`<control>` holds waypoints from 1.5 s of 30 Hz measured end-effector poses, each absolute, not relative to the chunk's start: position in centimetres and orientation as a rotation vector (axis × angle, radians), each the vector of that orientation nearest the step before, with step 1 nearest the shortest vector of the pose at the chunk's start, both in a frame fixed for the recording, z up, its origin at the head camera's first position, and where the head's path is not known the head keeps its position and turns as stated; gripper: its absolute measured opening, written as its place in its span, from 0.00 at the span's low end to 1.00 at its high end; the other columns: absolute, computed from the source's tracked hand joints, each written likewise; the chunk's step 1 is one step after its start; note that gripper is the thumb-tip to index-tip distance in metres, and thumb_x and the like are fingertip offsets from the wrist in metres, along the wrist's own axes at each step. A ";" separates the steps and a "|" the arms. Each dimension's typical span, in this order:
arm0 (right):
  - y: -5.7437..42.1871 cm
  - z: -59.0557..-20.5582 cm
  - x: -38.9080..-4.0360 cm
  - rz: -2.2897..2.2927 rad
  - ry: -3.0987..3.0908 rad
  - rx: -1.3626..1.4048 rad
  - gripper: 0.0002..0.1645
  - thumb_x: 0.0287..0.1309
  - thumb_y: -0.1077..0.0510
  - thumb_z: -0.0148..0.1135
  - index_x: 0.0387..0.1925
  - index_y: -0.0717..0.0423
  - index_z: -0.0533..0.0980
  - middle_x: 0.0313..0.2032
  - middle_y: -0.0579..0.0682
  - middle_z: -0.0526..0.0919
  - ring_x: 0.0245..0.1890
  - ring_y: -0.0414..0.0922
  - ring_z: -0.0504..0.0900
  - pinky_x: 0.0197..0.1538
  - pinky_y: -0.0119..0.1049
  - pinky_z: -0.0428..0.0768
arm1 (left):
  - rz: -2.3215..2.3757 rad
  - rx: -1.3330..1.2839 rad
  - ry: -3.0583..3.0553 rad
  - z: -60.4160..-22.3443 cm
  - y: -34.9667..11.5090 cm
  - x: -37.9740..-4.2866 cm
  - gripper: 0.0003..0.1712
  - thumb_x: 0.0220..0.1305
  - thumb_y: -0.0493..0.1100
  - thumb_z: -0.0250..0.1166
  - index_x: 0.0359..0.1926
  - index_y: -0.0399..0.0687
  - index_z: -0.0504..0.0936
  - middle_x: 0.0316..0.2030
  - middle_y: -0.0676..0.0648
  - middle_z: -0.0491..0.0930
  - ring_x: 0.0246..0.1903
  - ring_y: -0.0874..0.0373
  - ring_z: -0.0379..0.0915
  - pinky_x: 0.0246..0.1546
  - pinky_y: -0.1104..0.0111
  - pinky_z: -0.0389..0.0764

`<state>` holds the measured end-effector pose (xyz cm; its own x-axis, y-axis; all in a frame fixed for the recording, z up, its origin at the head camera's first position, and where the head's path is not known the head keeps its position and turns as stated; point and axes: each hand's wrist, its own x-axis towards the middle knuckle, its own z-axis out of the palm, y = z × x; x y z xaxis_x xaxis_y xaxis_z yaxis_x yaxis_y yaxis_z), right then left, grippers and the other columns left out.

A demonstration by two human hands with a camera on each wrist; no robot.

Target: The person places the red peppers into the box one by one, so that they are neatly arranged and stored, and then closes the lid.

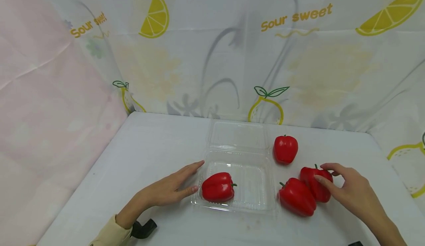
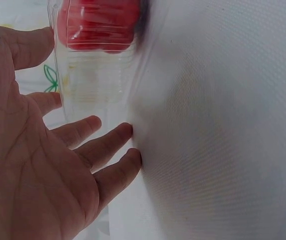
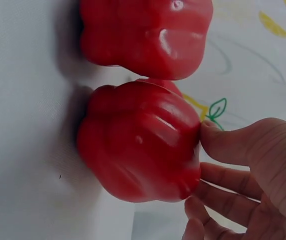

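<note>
A clear plastic clamshell box [image 1: 245, 187] lies with its lid [image 1: 237, 134] folded back. One red bell pepper [image 1: 217, 187] rests on its side in the box's left part. My left hand [image 1: 166, 189] is at the left rim, fingers spread, thumb and fingertips at the clear wall in the left wrist view. On the right, my right hand [image 1: 353, 187] holds a red bell pepper [image 1: 315, 183] between thumb and fingers; this pepper [image 3: 140, 142] appears close up in the right wrist view. Another bell pepper [image 1: 297, 198] lies beside it, seemingly touching.
A further red bell pepper [image 1: 285, 149] stands upright behind, right of the open lid. White cloth covers the table [image 1: 139, 142]. A printed curtain [image 1: 199, 54] with lemons closes off the back and sides. Black straps sit near both wrists.
</note>
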<state>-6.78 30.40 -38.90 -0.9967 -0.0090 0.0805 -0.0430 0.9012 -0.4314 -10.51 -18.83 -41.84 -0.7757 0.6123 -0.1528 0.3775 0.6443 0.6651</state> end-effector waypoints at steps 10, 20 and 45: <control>30.5 -38.7 -6.9 0.599 -2.978 -0.020 0.38 0.49 0.41 0.74 0.53 0.62 0.75 0.38 0.60 0.80 0.36 0.57 0.77 0.25 0.45 0.81 | 0.905 0.799 2.497 -41.8 -18.9 -10.6 0.44 0.68 0.66 0.56 0.78 0.66 0.48 0.74 0.57 0.54 0.72 0.55 0.51 0.65 0.48 0.64; 30.8 -39.0 -6.8 0.559 -2.979 0.032 0.35 0.52 0.45 0.73 0.55 0.61 0.75 0.34 0.53 0.79 0.35 0.55 0.75 0.22 0.36 0.74 | 0.902 0.775 2.495 -41.9 -18.9 -10.6 0.44 0.67 0.66 0.56 0.78 0.66 0.49 0.73 0.56 0.54 0.72 0.54 0.51 0.64 0.47 0.65; 31.9 -38.2 -6.9 0.542 -3.160 -0.007 0.51 0.47 0.30 0.71 0.61 0.61 0.71 0.29 0.47 0.76 0.27 0.45 0.72 0.23 0.36 0.73 | 0.908 0.773 2.495 -41.8 -18.9 -10.5 0.44 0.67 0.66 0.57 0.78 0.71 0.48 0.73 0.57 0.54 0.71 0.55 0.53 0.64 0.47 0.65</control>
<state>-6.89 31.85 -38.18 -0.9979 -0.0068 -0.0639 0.0149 0.9429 -0.3327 -10.49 -18.87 -41.80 -0.7793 0.6075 -0.1540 0.3664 0.6410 0.6744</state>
